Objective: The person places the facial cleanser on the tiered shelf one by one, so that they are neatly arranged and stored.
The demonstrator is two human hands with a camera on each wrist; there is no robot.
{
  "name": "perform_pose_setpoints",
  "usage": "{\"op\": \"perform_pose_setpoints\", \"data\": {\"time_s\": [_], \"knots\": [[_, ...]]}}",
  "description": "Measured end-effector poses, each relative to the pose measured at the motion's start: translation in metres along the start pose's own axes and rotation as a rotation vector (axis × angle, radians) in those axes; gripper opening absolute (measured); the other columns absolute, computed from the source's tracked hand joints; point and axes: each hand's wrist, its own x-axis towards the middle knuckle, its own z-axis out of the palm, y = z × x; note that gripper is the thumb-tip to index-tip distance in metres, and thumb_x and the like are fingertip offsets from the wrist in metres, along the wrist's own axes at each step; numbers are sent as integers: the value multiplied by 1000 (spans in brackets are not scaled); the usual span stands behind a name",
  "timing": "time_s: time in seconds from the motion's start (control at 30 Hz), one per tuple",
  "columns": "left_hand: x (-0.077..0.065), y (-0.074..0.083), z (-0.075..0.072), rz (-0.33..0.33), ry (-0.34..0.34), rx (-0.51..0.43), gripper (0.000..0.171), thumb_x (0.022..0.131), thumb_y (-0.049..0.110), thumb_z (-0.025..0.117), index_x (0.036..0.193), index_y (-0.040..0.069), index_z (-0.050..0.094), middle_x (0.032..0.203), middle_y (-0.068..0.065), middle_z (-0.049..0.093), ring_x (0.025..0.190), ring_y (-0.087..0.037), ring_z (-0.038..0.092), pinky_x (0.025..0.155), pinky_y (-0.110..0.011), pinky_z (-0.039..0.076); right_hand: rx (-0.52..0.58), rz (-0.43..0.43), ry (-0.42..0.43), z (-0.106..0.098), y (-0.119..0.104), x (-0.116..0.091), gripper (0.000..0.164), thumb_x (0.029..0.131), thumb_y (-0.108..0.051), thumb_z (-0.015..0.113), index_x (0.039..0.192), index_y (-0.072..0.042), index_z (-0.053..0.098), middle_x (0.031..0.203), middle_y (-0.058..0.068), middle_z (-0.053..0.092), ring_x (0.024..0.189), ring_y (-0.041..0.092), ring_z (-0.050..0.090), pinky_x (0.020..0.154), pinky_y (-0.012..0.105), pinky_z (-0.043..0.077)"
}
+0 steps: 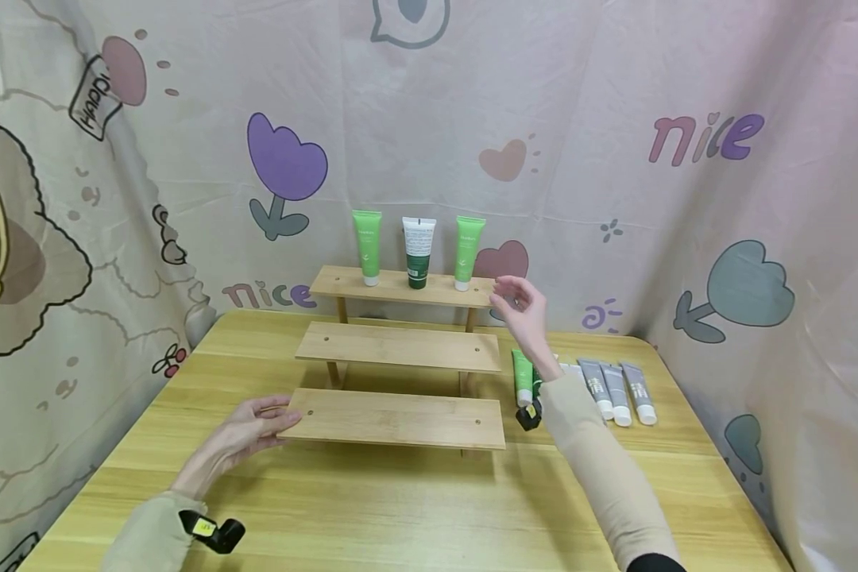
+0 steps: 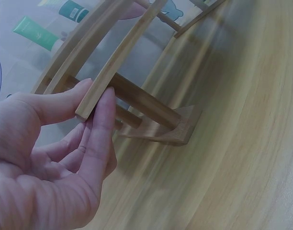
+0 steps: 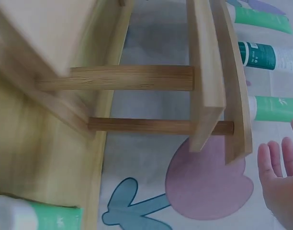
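A three-tier wooden display stand (image 1: 395, 419) stands on the table. My left hand (image 1: 241, 435) pinches the left end of its lowest board (image 2: 118, 57), thumb on top and fingers underneath. On the top board stand two light green tubes (image 1: 367, 245) (image 1: 469, 250), with a white and dark green tube (image 1: 418, 253) between them, all caps down. My right hand (image 1: 525, 316) is raised beside the top board's right end, just right of the right green tube. Its fingers are loosely bent and hold nothing; in the right wrist view they are apart from that tube (image 3: 276, 108).
Right of the stand, another green tube (image 1: 522, 373) lies on the table (image 1: 314, 508), with a dark green one partly hidden by the right arm. Several grey tubes (image 1: 638, 393) lie beyond the sleeve. A patterned curtain (image 1: 579, 95) hangs behind and around the table.
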Motion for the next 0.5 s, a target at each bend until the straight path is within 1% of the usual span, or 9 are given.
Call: {"op": "perform_pose_setpoints", "data": {"time_s": [0.1,0.23,0.37,0.5], "knots": [[0,0,0,-2,10,8,82,102,17,61,151,-21,8,124,-7,63,101,-2,64,89,-26,61,8,-27,34,-7,5,-11,31,90,7,69,119,13,62,118,36,63,96,2,64,91,11,56],[0,0,1,-7,23,10,82,101,18,62,151,-20,9,125,-8,62,101,-2,64,88,-25,61,12,-34,66,-21,15,-27,30,90,9,68,119,14,62,113,32,64,96,2,64,90,13,57],[0,1,1,-11,28,7,83,101,18,63,151,-19,10,123,-6,62,101,-2,64,89,-25,60,-15,-1,71,-39,24,-44,30,89,10,69,118,12,63,112,27,66,96,1,65,91,13,57],[0,0,2,-7,27,6,84,100,18,64,151,-20,10,126,-10,62,102,-3,64,89,-25,60,-59,39,42,-60,36,-62,30,87,13,68,115,16,62,108,23,69,93,-1,66,88,12,58]]}}
